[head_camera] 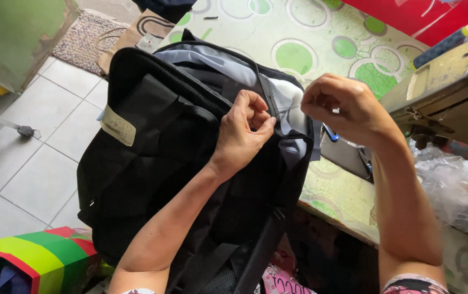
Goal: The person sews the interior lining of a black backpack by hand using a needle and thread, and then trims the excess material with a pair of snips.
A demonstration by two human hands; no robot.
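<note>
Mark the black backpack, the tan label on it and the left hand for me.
black backpack (152,179): head view, on its padded back panel.
tan label (118,126): head view, middle of the label.
left hand (243,130): head view, back of the hand, closed at the backpack's opening edge.

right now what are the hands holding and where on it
The left hand pinches the black backpack at the edge of its open zipper. The right hand is closed by the grey lining; what it grips cannot be told.
</note>
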